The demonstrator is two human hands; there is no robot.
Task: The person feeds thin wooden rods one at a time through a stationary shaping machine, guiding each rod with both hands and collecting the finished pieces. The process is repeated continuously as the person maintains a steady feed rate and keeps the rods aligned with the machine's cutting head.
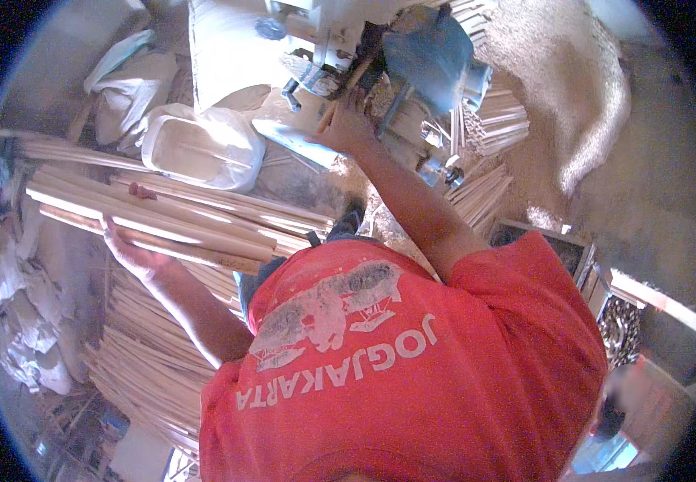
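My left hand [136, 255] is closed around a bundle of long pale wooden strips [163, 217], held at my left side. Fingertips show over the far edge of the bundle. My right arm stretches forward to a machine [428, 60] with a blue-grey housing. There my right hand [351, 127] grips a narrow wooden strip [328, 117] whose far end runs up against the machine's dark side. The strip's tip is hidden by the machine, and the right fingers are partly in shadow. A crank handle [290, 95] sits just left of that hand.
Stacks of wooden strips [143, 353] lie at my left. Beyond the held bundle stands a white plastic container [195, 149]. More cut strips [499, 120] and a heap of sawdust [565, 72] lie right of the machine. White sacks [30, 321] line the far left.
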